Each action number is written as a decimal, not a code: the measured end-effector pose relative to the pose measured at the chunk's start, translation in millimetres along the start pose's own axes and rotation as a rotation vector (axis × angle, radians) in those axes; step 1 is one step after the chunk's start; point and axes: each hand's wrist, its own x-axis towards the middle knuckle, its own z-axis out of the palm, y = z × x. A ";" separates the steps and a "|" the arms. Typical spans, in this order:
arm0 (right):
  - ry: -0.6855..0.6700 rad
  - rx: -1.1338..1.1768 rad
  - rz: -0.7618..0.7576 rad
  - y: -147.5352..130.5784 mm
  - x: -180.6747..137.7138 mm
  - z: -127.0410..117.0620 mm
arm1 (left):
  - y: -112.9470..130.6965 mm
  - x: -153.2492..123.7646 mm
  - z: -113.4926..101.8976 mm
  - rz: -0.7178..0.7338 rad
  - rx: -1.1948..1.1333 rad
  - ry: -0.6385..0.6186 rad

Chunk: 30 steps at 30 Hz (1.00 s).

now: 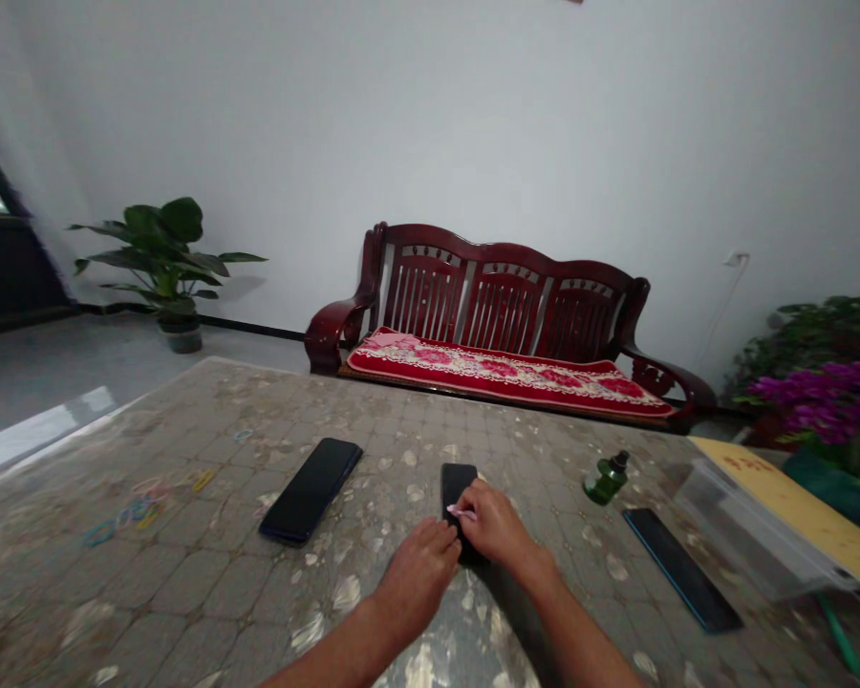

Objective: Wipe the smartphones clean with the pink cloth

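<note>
A black smartphone [460,474] lies on the table between my hands. My left hand [422,562] is closed at its left edge, fingertips resting on it and holding it. Pinched in my right hand [494,521] is a small pale pink cloth [462,514], pressed against the screen. Much of the phone's lower part is hidden by my hands. A second dark phone [311,490] lies screen up to the left, and a third phone [680,569] with a blue edge lies to the right. Beyond my right hand stands a small green bottle [606,480] with a black cap.
Several coloured rubber bands [147,505] lie on the left of the patterned tablecloth [207,573]. At right is a clear plastic box [738,535] with a yellow lid [795,506], near purple flowers [824,406]. A wooden bench [505,306] stands beyond the table.
</note>
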 end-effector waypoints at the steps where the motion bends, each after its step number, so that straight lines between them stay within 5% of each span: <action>1: -0.010 0.000 -0.003 0.1 0.0 -1.5 | 0.3 0.1 -0.7 0.001 0.001 -0.001; 8: 0.101 -0.064 0.130 10.4 8.9 -3.3 | 2.0 1.0 -4.6 -0.023 -0.001 -0.005; 15: 0.033 0.023 -0.021 0.1 -8.7 3.2 | 2.5 1.5 -6.6 -0.021 -0.017 -0.002; 21: 0.091 -0.025 0.098 9.5 1.6 -2.3 | 2.4 1.6 -6.2 -0.035 -0.011 -0.030; 30: 0.100 -0.010 0.065 2.0 -17.6 7.9 | 3.7 1.8 -10.4 -0.032 -0.033 -0.026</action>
